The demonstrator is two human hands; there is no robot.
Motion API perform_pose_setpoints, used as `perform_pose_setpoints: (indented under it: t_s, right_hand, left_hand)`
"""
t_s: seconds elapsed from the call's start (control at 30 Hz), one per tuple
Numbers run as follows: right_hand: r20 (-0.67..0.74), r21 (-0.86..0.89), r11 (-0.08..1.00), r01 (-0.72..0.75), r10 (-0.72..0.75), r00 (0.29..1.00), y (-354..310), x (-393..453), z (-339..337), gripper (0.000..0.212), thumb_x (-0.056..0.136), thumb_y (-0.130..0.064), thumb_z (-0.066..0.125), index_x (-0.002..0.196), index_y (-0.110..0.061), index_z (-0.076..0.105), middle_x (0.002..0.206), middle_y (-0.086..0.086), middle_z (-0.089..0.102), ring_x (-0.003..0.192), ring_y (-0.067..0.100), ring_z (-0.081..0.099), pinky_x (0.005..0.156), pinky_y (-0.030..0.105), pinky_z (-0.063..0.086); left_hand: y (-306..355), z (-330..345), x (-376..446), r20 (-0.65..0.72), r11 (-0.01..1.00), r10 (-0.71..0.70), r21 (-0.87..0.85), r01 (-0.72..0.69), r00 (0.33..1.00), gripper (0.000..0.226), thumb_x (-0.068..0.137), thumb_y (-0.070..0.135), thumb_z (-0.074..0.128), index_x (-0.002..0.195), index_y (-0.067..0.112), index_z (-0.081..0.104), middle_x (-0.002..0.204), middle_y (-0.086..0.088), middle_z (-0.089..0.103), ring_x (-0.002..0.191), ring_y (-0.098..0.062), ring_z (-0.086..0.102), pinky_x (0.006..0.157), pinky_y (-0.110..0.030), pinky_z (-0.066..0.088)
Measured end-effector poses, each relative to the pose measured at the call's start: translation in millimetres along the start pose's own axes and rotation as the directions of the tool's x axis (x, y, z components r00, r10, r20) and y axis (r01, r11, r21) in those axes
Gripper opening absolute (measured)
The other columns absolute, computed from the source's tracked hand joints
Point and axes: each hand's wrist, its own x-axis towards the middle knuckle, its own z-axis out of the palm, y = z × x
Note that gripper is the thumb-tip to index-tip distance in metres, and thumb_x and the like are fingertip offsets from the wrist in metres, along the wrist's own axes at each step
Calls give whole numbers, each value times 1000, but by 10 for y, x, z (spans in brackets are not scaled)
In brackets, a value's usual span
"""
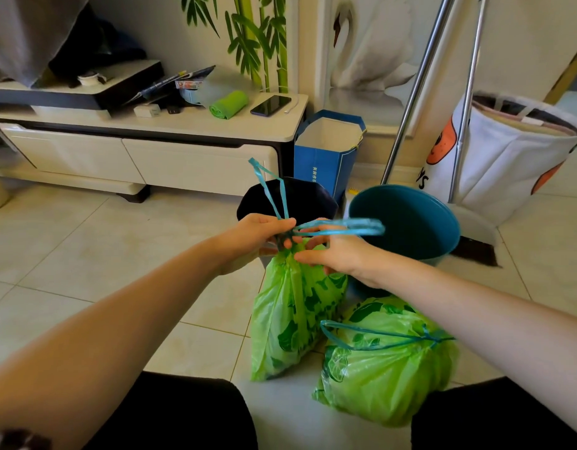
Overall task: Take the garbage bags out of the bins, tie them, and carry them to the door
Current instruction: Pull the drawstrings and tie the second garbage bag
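step in hand: tying the drawstring on the second green bag (290,306). the bag hangs upright from my hands, its bottom on or just off the tiled floor (86,241), in front of the dark bin (287,196) and the teal bin (407,219); both bins look emptied. the first green bag (384,368) lies on the floor to my right, its blue string already cinched.

grip: my left hand (258,232) pinches the gathered neck of the bag and the base of the blue drawstring loops (342,227), fingers curled tight round them. my right hand (336,254) has its fingers threaded among the strings at the neck, one loop running out to the right, blurred; the other loop stands up over the dark bin. i cannot tell exactly which strand the right fingers hold.

how to do it well, my judgement: keep the left pinch low on the neck so the gather does not slip open. pass one loop round the other close to the neck, then pull both evenly and sideways, not upward, since thin plastic can tear. leave loop enough to carry by.

risk: a loose knot sliding open on the way to the door.
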Motion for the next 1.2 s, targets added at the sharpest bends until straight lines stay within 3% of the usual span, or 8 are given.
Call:
perform_pose_setpoints:
  t_s: [0.13,0.3,0.37,0.43,0.57,0.73,1.0,1.2]
  right_hand:
    - [-65,63,988,140,-136,989,-3,26,89,36,76,-11,76,107,-5,60,83,1,60,59,-4,56,50,7,42]
    - [-96,-119,985,123,-135,986,14,97,117,10,80,-12,71,79,-21,66,86,4,59,76,14,56,79,32,51]
    - [-81,-107,983,148,-157,984,2,93,115,14,81,-11,70,76,-23,63,81,0,60,73,10,54,73,22,47]
    - [-38,-108,977,182,-187,982,-27,79,83,11,83,-11,68,79,-19,63,73,-8,57,68,2,51,63,8,41]
    - [12,-68,986,153,-152,988,-44,66,11,7,82,-7,67,82,-14,65,71,-5,56,65,6,51,60,14,39]
    - [13,108,993,-44,43,999,-41,83,-6,12,81,-1,58,80,-6,69,80,8,57,73,17,50,57,25,40]
    - [-19,126,992,1,1,1000,20,72,-92,14,88,-15,60,96,-8,70,82,4,67,76,11,60,65,23,46]
    - [64,171,985,1,-12,998,44,91,-90,20,88,-13,63,107,-18,68,84,-1,64,74,12,56,66,23,48]
  left_hand:
    - [19,-34,-16,65,997,28,69,-32,997,25,91,20,59,80,1,71,78,-5,69,76,-11,65,77,-24,51]
    - [63,-90,-100,127,949,147,263,-176,981,13,84,5,66,91,-4,72,84,-6,71,82,-10,66,75,-18,52]
    - [73,-110,-116,109,916,197,334,-222,974,12,80,2,70,91,0,73,87,-9,72,83,-11,66,75,-19,54]
    - [60,-134,-91,76,848,278,448,-281,958,14,77,-1,73,91,-3,73,88,-19,71,79,-18,66,73,-29,57]
    - [-11,-154,2,47,742,358,592,-315,932,13,76,7,76,85,0,70,82,-20,68,76,-31,68,73,-52,56]
    - [-43,-47,60,124,429,534,813,-394,836,18,82,19,72,94,7,67,91,-5,68,78,-11,59,68,-13,48]
    - [-65,45,52,251,179,686,852,-492,683,17,81,7,61,73,7,46,61,-3,47,53,-23,41,47,-35,36]
    - [-113,37,28,164,293,677,834,-467,717,15,83,13,65,78,8,52,67,2,52,57,-15,45,51,-27,39]
